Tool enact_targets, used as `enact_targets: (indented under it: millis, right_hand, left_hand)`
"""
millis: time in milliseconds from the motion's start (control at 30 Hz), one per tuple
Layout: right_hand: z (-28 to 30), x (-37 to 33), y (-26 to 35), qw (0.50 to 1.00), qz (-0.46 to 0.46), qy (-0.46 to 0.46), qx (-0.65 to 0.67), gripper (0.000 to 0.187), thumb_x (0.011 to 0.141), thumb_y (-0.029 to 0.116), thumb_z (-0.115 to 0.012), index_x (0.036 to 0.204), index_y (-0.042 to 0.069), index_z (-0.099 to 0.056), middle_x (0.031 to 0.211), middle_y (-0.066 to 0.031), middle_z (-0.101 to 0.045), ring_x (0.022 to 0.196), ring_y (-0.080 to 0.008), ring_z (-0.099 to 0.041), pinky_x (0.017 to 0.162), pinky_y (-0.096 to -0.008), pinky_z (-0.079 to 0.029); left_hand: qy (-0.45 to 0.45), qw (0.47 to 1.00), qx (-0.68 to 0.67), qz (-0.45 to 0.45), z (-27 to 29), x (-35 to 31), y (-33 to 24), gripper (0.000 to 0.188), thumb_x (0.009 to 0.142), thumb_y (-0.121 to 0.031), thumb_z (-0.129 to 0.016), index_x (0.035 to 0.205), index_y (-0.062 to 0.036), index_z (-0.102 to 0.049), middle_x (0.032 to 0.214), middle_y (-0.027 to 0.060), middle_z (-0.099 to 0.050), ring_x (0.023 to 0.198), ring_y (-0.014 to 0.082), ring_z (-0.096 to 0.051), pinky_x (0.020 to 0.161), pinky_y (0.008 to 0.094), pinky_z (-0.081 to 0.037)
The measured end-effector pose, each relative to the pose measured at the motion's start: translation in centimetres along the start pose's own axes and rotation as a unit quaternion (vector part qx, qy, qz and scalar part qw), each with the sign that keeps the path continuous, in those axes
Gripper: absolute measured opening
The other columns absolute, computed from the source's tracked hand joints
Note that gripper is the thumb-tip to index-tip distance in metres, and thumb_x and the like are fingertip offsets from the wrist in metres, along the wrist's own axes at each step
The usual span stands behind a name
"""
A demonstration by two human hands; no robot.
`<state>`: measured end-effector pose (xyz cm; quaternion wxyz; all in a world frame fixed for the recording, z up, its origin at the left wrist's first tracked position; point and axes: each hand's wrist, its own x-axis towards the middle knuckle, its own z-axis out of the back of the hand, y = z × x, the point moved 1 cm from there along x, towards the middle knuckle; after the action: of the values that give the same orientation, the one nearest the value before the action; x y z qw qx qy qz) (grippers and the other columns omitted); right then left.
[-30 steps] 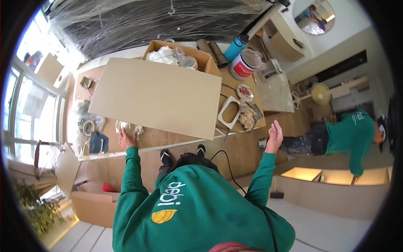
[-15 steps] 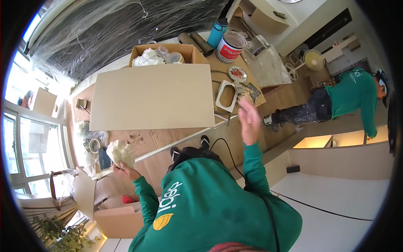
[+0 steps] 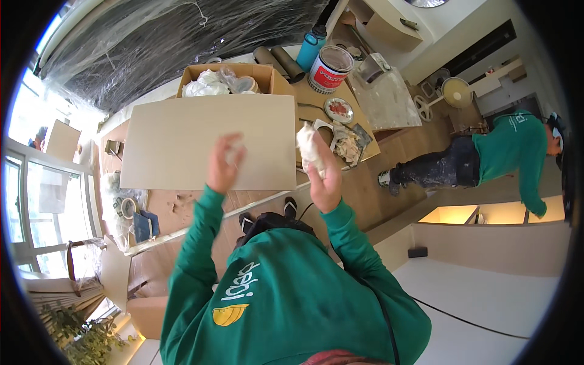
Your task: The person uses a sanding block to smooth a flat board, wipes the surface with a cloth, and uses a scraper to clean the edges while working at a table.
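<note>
My right hand (image 3: 327,184) clamped on crumpled whitish cloth (image 3: 308,147), three o'clock of smooth rectangular board (image 3: 167,141); my left hand (image 3: 224,168), blurred, fingers apart, over its five o'clock.

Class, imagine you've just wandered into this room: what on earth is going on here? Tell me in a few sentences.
A person in a green top stands at a worktable. Their right hand holds a crumpled off-white cloth; the left hand, blurred, is open in front of a large beige board, contact unclear. Beyond the board are an open cardboard box and a paint can. A co-worker bends beside lit compartments to the right.
</note>
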<state>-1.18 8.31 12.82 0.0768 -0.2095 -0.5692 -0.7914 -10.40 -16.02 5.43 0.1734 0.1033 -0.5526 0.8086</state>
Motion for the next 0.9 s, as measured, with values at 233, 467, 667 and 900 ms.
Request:
enact_targets:
  millis: [233,467,667,900]
  right_hand:
    - [-8.2,-1.1,-7.3,0.917,0.119,0.206,-0.32,0.051,0.075,-0.005,-0.055,0.125,-0.002,-0.062,0.146,-0.0176,-0.05,0.142,-0.0417,-0.037,0.117,-0.0522,-0.031]
    - [-6.9,17.0,-20.6,0.925,0.121,0.102,-0.346,0.044,0.081,-0.001,-0.053,0.124,-0.004,-0.061,0.141,-0.0214,-0.054,0.136,-0.0454,-0.042,0.114,-0.0518,-0.035]
    - [-6.0,8.9,-16.9,0.939,0.208,0.218,-0.166,0.041,0.082,0.0,-0.051,0.12,-0.007,-0.064,0.136,-0.0246,-0.058,0.133,-0.0449,-0.048,0.115,-0.0516,-0.036]
    - [-2.5,10.8,-16.5,0.922,0.141,0.288,-0.22,0.053,0.077,-0.007,-0.052,0.129,-0.003,-0.061,0.141,-0.0243,-0.054,0.141,-0.0441,-0.039,0.117,-0.049,-0.033]
  left_hand:
    - [-0.105,0.857,0.501,0.067,3.2,12.1,13.7,0.064,0.09,-0.058,-0.061,0.136,-0.0139,-0.058,0.15,0.0151,-0.046,0.145,0.0341,-0.033,0.116,0.0633,-0.023]
    - [0.015,0.856,0.5,0.133,2.3,14.0,12.4,0.073,0.091,-0.067,-0.051,0.143,-0.0157,-0.051,0.158,0.0087,-0.037,0.151,0.0318,-0.022,0.118,0.0691,-0.012]
    - [-0.029,0.847,0.51,0.148,2.6,13.7,14.0,0.072,0.093,-0.068,-0.046,0.142,-0.0152,-0.052,0.158,0.0087,-0.037,0.151,0.0301,-0.021,0.119,0.0676,-0.01]
    - [-0.01,0.845,0.514,0.144,2.7,13.4,13.5,0.069,0.094,-0.066,-0.048,0.14,-0.0146,-0.054,0.157,0.0094,-0.038,0.151,0.0314,-0.022,0.118,0.0683,-0.011]
